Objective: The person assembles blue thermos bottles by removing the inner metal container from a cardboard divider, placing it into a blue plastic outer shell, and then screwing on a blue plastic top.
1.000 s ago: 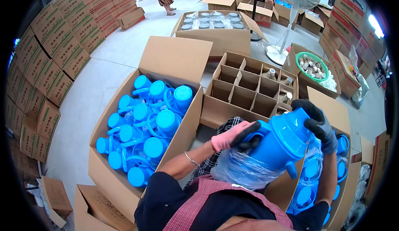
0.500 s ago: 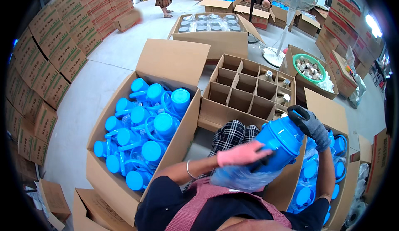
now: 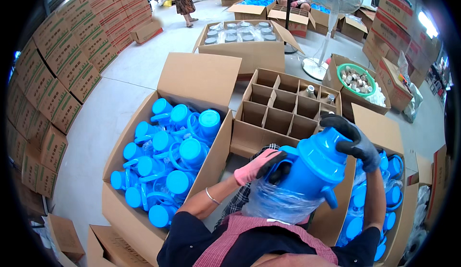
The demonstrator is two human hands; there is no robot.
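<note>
Tilted over my lap is a blue plastic thermos jug [image 3: 314, 161], its lower part wrapped in clear plastic film [image 3: 283, 204]. My left hand [image 3: 259, 166], in a pink glove with dark fingers and palm, grips the handle on the jug's left side. With a grey glove with black fingers, my right hand [image 3: 355, 142] curls round the narrow upper end of the jug. Just beyond stands a divided carton [image 3: 259, 135] with several silvery flask liners [image 3: 329, 99] in its right-hand cells. To my left, a carton [image 3: 129, 228] holds many blue thermos jugs [image 3: 192, 150].
More blue jugs [image 3: 354, 226] fill a carton at my right. Farther off are a green basin [image 3: 340, 77] of small pale parts, a standing fan [image 3: 331, 31] and a carton of grey-topped containers [image 3: 240, 51]. Stacked cartons [image 3: 53, 89] line the left. Two people are in the background.
My left hand has moved from the jug's front to its left-side handle. The jug has turned and stands more upright. My right hand now wraps the upper end lower down.
</note>
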